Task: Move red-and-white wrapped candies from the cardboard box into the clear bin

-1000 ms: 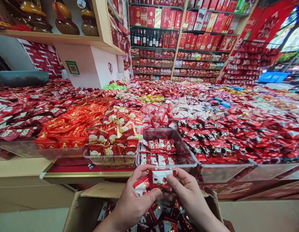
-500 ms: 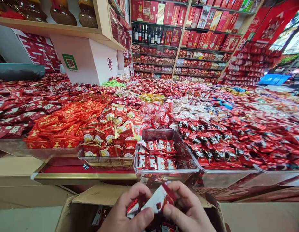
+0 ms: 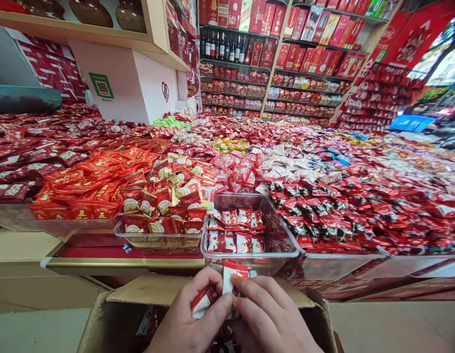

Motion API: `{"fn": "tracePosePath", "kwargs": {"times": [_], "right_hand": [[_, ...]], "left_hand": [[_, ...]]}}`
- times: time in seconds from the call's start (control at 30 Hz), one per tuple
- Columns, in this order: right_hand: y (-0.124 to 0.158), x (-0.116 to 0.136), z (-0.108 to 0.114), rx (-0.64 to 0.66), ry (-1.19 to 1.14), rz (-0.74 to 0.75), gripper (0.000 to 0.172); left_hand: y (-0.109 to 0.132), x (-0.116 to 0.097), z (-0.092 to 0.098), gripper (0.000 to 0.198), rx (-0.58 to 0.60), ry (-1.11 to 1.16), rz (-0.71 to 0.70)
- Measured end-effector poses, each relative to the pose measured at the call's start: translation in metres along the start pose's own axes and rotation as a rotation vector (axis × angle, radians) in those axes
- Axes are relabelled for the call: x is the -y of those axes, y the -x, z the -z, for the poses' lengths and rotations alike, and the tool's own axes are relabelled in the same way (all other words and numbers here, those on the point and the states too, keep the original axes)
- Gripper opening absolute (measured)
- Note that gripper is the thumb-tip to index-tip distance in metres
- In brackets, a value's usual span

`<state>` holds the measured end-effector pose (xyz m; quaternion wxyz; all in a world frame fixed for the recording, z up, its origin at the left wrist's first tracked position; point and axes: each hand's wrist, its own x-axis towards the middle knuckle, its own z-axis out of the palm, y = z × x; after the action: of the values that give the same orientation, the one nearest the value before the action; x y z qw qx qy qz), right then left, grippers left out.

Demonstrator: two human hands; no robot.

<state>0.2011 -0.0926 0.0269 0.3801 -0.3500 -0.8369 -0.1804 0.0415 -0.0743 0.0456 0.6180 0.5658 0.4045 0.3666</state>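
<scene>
Over an open cardboard box (image 3: 150,283), my left hand (image 3: 192,316) is closed around red-and-white candy packets (image 3: 202,305). One more candy packet (image 3: 230,282), red at its top and white below, stands upright between both hands. The fingers of my right hand (image 3: 269,314) press on its face and right side. More packets lie in the dark inside of the box, partly hidden by my hands. Just beyond is a clear plastic bin (image 3: 282,252) with rows of the same red-and-white packets (image 3: 236,241) on its left side.
Left of the bin, a clear tray holds durian candies (image 3: 164,206), with orange-red packets (image 3: 83,189) beside it. Red and black packets (image 3: 315,215) are heaped at right. A gold-edged counter strip (image 3: 128,263) runs behind the box. Shelves with bottles (image 3: 222,48) stand at the back.
The candy packet between my hands has turned from slanted to upright. My right hand has shifted left, its fingers now laid over the packet. The view has moved slightly.
</scene>
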Motion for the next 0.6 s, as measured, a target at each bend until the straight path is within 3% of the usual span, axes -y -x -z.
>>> {"fn": "tracePosePath", "kwargs": {"times": [0.07, 0.13, 0.27, 0.4, 0.5, 0.6], "right_hand": [[-0.007, -0.007, 0.008, 0.005, -0.022, 0.012, 0.016], [-0.018, -0.02, 0.018, 0.037, -0.062, -0.025, 0.017], [-0.051, -0.061, 0.027, 0.225, -0.075, -0.271, 0.009], [-0.073, -0.094, 0.004, 0.652, -0.162, -0.357, 0.005], [-0.077, -0.102, -0.025, 0.882, -0.143, -0.256, 0.01], [-0.078, -0.1, -0.042, 0.991, 0.016, -0.152, 0.016]], "left_hand": [[0.0, -0.011, 0.005, 0.015, 0.073, -0.088, -0.088], [-0.002, -0.02, 0.011, 0.013, 0.071, -0.215, -0.193], [-0.01, -0.017, 0.029, 0.011, -0.183, -0.301, -0.292], [-0.021, 0.009, 0.046, 0.018, -0.417, -0.107, -0.153], [-0.025, 0.023, 0.053, 0.023, -0.428, -0.045, -0.108], [-0.025, 0.025, 0.054, 0.023, -0.392, -0.058, -0.098]]}}
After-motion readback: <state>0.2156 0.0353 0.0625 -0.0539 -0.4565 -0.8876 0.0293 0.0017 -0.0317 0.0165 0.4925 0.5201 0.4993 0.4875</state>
